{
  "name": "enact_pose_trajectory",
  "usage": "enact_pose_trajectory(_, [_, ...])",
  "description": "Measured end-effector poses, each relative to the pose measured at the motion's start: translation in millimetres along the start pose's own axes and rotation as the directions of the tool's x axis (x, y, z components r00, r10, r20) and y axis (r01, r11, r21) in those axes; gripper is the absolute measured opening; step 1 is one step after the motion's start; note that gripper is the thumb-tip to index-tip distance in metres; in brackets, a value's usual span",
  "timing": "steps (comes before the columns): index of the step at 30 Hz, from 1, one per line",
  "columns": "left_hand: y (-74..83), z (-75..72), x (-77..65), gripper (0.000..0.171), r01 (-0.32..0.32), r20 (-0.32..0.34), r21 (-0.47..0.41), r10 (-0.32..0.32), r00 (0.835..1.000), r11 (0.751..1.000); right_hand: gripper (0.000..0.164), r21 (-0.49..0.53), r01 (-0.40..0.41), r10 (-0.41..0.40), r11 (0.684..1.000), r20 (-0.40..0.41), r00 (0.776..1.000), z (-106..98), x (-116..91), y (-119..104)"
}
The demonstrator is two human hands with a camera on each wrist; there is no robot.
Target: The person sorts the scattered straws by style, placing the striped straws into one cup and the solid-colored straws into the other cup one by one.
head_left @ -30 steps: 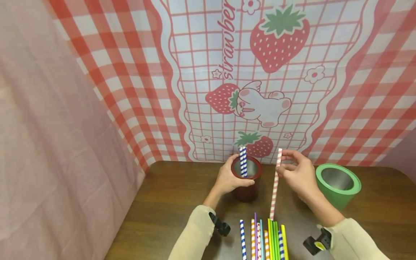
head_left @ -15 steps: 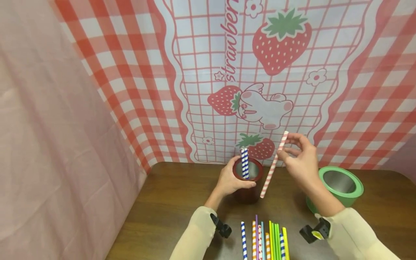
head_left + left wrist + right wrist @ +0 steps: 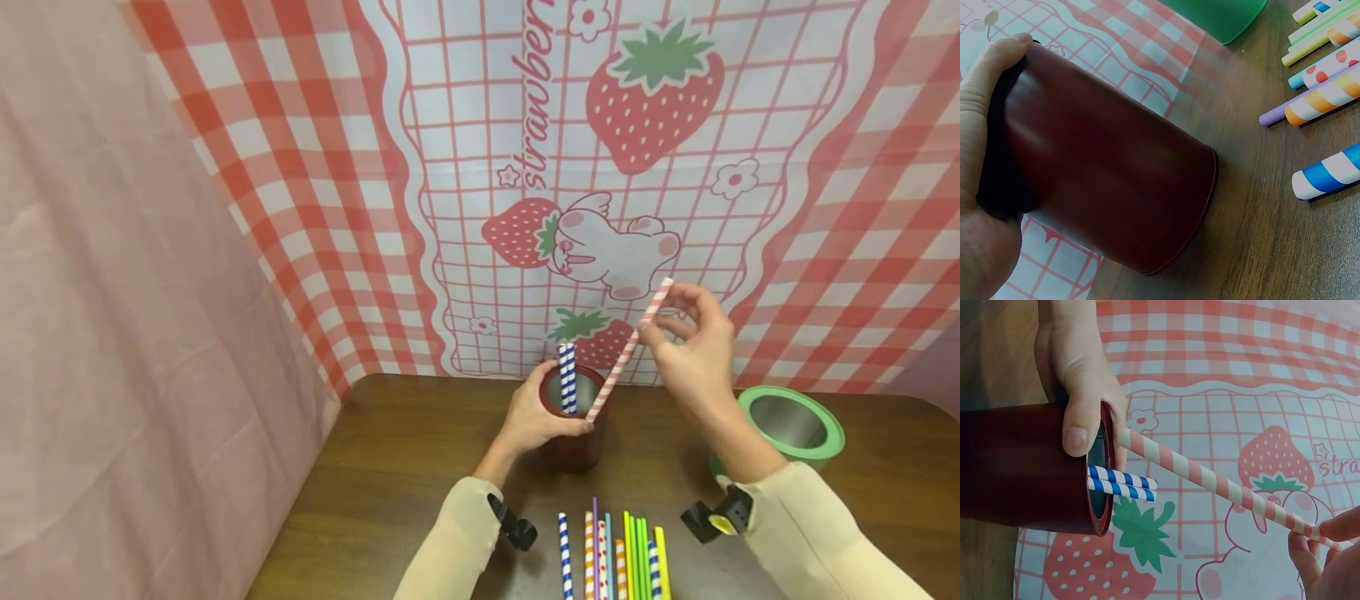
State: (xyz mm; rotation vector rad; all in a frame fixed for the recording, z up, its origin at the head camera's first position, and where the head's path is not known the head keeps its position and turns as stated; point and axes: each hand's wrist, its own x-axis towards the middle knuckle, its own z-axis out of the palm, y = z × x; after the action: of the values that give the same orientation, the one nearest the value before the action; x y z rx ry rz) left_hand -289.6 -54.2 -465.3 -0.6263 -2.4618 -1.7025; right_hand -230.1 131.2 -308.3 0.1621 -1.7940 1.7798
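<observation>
My left hand (image 3: 531, 417) grips a dark red can (image 3: 573, 454) near its rim, thumb along the front. The can (image 3: 1104, 150) fills much of the left wrist view. Two blue-and-white striped straws (image 3: 567, 379) stand inside it, their upper ends above the rim. Between thumb and fingertips, my right hand (image 3: 697, 358) pinches a pink-and-white striped straw (image 3: 626, 354) near its upper end. That straw (image 3: 1210, 480) slants down to the can's rim, its lower end close to my left hand; whether it touches cannot be told.
A green can (image 3: 787, 421) stands to the right, partly behind my right forearm. Several coloured straws (image 3: 611, 558) lie side by side on the brown wooden table (image 3: 360, 475) at the front. A strawberry-print cloth (image 3: 465, 250) hangs behind, with a pink curtain (image 3: 135, 333) at left.
My right hand has lifted the pink-and-white straw from above the loose straws and moved its lower end leftward and up to the red can's rim. My left hand keeps its hold on the can.
</observation>
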Motion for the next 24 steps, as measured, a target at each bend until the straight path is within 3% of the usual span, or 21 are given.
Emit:
enact_pose_trajectory(7, [0.6,0.0,-0.1,0.098,0.011,-0.001,0.001,-0.011,1.000,1.000,0.041,-0.049,0.057,-0.060,0.997,-0.057,0.997,5.7,3.1,7.7])
enact_pose_trajectory(15, [0.3,0.1,-1.3,0.098,0.008,0.000,-0.013,-0.008,1.000,1.000,0.042,-0.115,0.097,-0.105,0.989,-0.068,0.992,7.9,2.0,26.8])
enact_pose_trajectory(20, [1.6,-0.7,-1.7,0.098,0.002,0.003,-0.015,-0.002,1.000,1.000,0.043,-0.182,0.111,-0.121,0.977,-0.043,0.992,8.7,-2.2,37.4])
enact_pose_trajectory(24, [2.0,-1.0,-1.6,0.097,-0.002,0.009,-0.017,0.002,1.000,1.000,0.041,-0.222,0.115,-0.117,0.968,0.006,0.993,14.2,-12.6,29.1])
